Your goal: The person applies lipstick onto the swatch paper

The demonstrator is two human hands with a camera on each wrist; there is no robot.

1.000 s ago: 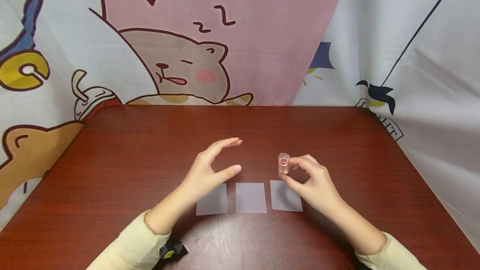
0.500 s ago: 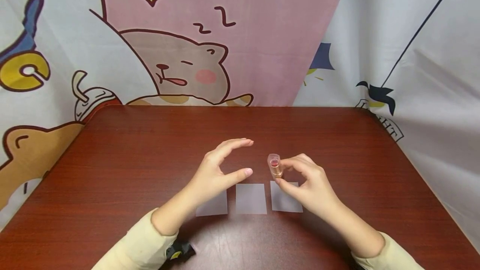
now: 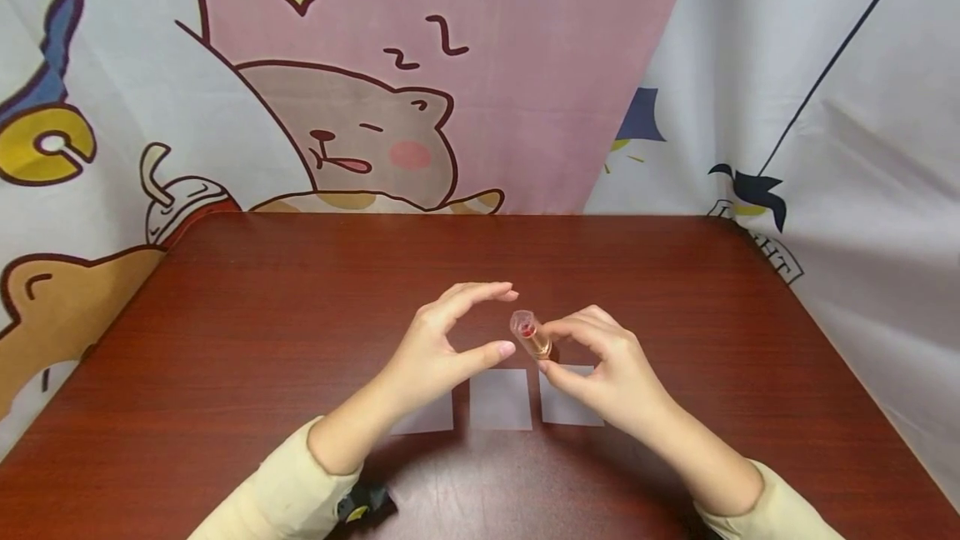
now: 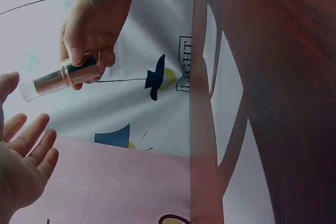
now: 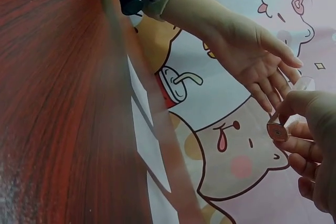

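My right hand (image 3: 617,367) pinches a lipstick (image 3: 534,338) between thumb and fingers, up above the table. It has a clear cap, a gold-coloured tube and a red tip, and it leans with the capped end toward my left hand (image 3: 435,344). That hand is spread, thumb apart from the fingers, just left of the cap. In the left wrist view a gap shows between those fingers and the clear end of the lipstick (image 4: 50,81). The right wrist view has the square base of the lipstick (image 5: 277,131) facing the camera, the rest partly behind the thumb.
Three white paper squares lie in a row on the reddish-brown table (image 3: 300,273): a left square (image 3: 429,415) partly behind the left forearm, a middle square (image 3: 500,402) and a right square (image 3: 568,400) below the right hand. A printed cartoon curtain (image 3: 525,65) hangs behind.
The right hand has moved left with the lipstick, which now tilts more toward the left hand. The left hand has shifted right, so the two hands are closer together.
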